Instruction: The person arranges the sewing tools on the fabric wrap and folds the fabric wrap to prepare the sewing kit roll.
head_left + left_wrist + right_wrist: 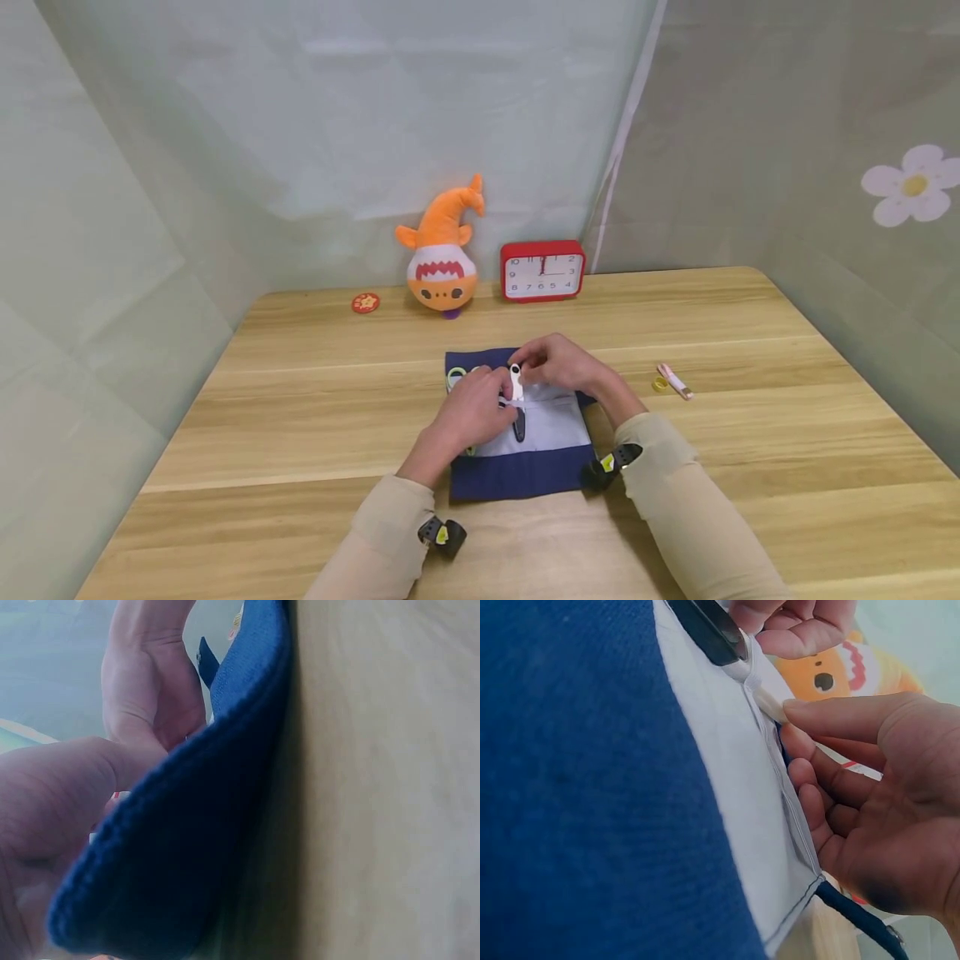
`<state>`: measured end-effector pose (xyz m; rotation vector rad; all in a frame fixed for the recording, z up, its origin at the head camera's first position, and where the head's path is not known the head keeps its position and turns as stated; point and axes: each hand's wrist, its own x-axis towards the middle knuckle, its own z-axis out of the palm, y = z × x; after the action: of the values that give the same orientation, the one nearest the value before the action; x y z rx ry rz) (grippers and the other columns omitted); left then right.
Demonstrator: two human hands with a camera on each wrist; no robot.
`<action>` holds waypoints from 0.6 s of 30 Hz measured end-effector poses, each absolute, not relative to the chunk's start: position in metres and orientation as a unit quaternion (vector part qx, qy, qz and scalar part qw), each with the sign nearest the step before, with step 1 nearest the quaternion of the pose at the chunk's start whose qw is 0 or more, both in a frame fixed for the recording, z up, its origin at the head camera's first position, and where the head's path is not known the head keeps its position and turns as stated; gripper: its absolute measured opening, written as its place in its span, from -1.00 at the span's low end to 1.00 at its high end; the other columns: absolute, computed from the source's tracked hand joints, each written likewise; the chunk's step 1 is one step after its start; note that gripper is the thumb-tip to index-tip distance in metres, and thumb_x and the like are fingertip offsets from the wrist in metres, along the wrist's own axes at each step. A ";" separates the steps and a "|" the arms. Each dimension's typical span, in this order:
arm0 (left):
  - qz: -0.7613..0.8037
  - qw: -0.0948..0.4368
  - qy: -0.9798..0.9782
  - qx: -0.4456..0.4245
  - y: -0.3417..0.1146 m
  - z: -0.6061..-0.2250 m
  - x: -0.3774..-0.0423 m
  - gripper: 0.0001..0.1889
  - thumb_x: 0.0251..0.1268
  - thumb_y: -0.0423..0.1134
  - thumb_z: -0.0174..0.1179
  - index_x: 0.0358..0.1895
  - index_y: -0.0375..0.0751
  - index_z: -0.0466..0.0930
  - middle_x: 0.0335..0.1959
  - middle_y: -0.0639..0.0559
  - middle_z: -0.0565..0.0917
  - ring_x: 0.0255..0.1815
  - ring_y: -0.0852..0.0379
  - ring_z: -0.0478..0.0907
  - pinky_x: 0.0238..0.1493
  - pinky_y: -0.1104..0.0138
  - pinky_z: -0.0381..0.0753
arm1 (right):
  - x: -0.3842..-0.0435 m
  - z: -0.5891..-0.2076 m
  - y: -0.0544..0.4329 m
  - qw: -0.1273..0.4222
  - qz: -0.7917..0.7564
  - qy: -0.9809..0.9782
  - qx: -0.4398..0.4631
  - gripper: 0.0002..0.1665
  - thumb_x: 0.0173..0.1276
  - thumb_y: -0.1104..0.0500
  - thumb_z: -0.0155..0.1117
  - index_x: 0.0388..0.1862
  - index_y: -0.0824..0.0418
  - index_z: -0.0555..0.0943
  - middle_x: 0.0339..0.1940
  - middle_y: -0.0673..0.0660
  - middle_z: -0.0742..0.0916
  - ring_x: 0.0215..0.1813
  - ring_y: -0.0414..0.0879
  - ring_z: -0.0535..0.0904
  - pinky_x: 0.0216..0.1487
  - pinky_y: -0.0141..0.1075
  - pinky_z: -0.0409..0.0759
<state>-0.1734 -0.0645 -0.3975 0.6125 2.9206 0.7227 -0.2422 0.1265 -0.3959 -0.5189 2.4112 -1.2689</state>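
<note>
Wood-grained surface (pixel 300 433) stretched before a red clock (pixel 542 275), a navy-and-pale fabric holder (pixel 521 475) lying on it. On the holder's upper part, the right hand (pixel 561 363) pinched a white piece (pixel 517 387) between its fingers — a black piece (pixel 520 426) showed just below — while the left hand (pixel 474 407) was beside it, its fingers' grip impossible to tell.

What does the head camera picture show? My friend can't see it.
A person's left hand and right hand work close together over a navy-and-white cloth on a wooden table, with a small white piece and a black piece by the fingers. Behind are an orange-and-white plush toy and a red clock.
</note>
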 end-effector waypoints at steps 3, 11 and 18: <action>0.235 0.035 0.951 0.200 -0.065 -0.397 -0.173 -0.88 0.35 -0.24 0.33 -0.21 -0.14 0.57 -0.24 -0.01 0.61 -0.22 0.04 0.47 -0.17 0.22 0.49 | -0.241 -0.395 0.126 0.187 -0.448 0.853 -0.192 -0.66 0.39 0.33 0.41 0.13 0.30 0.74 -0.22 0.15 0.71 -0.18 -0.04 0.56 -0.17 -0.30 0.52; 0.238 0.035 0.951 0.197 -0.065 -0.397 -0.173 -0.88 0.37 -0.23 0.34 -0.20 -0.15 0.59 -0.23 -0.01 0.62 -0.22 0.05 0.49 -0.16 0.22 0.51 | -0.241 -0.395 0.127 0.192 -0.439 0.854 -0.204 -0.66 0.39 0.34 0.41 0.14 0.30 0.75 -0.21 0.14 0.72 -0.17 -0.05 0.57 -0.15 -0.31 0.53; 0.236 0.033 0.951 0.196 -0.064 -0.397 -0.173 -0.87 0.36 -0.23 0.34 -0.20 -0.15 0.59 -0.26 0.00 0.61 -0.23 0.06 0.48 -0.19 0.24 0.50 | -0.241 -0.395 0.127 0.198 -0.438 0.854 -0.198 -0.65 0.37 0.32 0.44 0.13 0.29 0.74 -0.21 0.14 0.73 -0.16 -0.05 0.58 -0.15 -0.31 0.55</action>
<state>-0.1734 -0.0643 -0.3972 0.6042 2.9274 0.7251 -0.2414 0.1272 -0.3951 -0.5544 2.3902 -1.2240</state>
